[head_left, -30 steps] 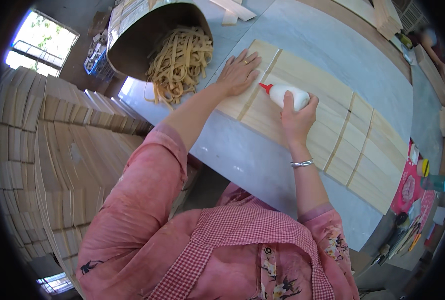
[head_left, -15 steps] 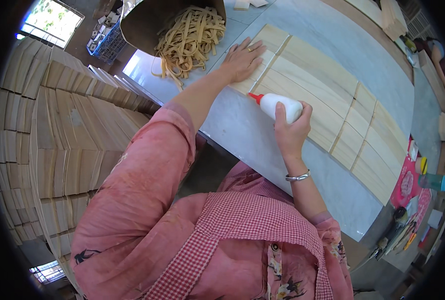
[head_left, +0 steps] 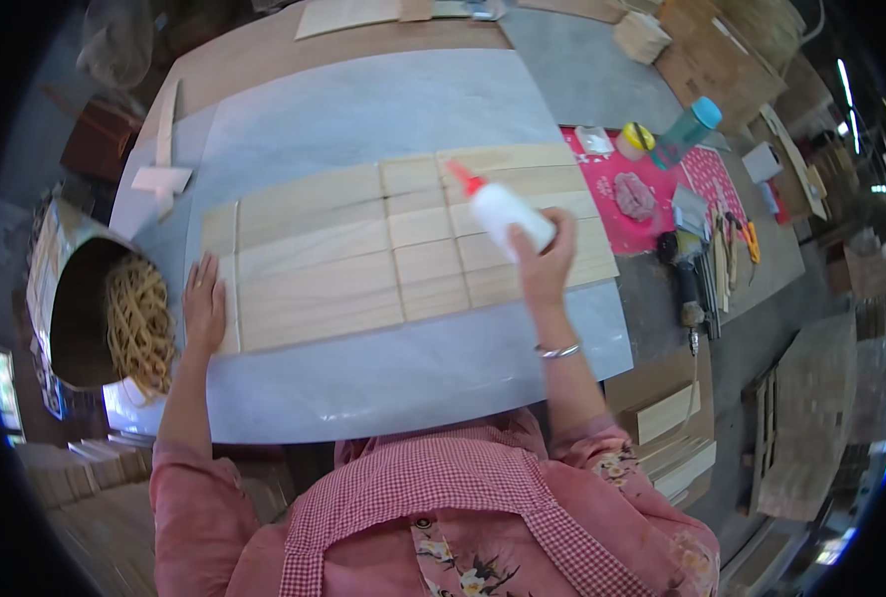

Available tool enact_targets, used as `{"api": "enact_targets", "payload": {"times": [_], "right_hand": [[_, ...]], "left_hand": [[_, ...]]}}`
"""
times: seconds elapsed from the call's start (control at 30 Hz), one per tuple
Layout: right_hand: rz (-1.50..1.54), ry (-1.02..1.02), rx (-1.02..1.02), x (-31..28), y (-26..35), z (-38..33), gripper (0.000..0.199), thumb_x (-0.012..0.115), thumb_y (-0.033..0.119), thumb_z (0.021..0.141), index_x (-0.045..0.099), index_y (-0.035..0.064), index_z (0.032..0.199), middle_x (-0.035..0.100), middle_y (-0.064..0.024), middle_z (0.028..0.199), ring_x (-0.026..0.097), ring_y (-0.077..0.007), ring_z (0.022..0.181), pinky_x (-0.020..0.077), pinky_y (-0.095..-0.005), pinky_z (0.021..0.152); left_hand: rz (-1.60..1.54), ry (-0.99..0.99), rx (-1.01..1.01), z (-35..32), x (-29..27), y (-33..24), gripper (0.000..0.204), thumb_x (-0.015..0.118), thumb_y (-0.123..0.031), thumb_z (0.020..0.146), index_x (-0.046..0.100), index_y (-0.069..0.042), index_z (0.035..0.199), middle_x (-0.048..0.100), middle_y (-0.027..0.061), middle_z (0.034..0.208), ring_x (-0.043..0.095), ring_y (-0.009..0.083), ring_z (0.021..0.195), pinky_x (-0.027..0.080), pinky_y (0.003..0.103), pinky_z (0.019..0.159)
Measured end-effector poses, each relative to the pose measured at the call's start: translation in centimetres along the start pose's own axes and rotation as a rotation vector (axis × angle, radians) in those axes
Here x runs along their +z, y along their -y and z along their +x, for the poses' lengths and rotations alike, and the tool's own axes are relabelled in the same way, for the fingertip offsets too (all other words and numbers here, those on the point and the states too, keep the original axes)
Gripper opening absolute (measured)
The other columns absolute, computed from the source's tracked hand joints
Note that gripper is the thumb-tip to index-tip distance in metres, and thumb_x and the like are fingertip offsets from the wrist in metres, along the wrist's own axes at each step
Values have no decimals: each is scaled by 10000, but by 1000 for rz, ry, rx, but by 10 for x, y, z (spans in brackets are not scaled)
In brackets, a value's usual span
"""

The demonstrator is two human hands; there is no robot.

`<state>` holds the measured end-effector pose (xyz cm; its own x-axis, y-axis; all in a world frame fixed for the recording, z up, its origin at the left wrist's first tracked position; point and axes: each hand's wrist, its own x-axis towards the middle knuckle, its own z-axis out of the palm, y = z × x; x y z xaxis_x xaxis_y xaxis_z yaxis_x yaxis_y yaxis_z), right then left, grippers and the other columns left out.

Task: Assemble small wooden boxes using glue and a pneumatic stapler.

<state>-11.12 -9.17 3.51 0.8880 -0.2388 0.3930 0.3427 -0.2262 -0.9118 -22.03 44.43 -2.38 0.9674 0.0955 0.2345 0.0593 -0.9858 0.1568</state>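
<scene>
While gripped, glue bottle tilts (nozzle up-left)

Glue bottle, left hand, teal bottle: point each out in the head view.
glue bottle point(head_left: 503, 212), head view, on its white body.
left hand point(head_left: 204, 303), head view, on the back of the hand, flat on the wooden slats.
teal bottle point(head_left: 689, 127), head view, on its side below the cap.

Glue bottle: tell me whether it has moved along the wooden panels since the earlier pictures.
Yes. The glue bottle in the right hand now sits further from the left hand, which is planted on the panels' end.
</scene>
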Motion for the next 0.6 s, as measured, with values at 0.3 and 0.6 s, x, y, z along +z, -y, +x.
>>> {"api": "enact_targets", "payload": {"times": [0.3,0.6], "right_hand": [[-780,-196,147,-140,-122,175,398,799,241,740,457,82,866,534,-66,856,536,-253,771,472,-376,710],[-750,839,-350,-111,-53,94,825,827,435,737,537,111,1438,445,-110,1566,383,-354,1455,327,-466,1169]], "left_hand": [[166,-38,-109,-15,2,-3,467,409,-246,1068,492,-29,1474,454,165,1563,386,412,1445,330,480,1169],[145,212,-40,-74,-63,-68,799,682,-376,905,354,-68,1565,225,178,1678,258,406,1520,270,509,1192]]}}
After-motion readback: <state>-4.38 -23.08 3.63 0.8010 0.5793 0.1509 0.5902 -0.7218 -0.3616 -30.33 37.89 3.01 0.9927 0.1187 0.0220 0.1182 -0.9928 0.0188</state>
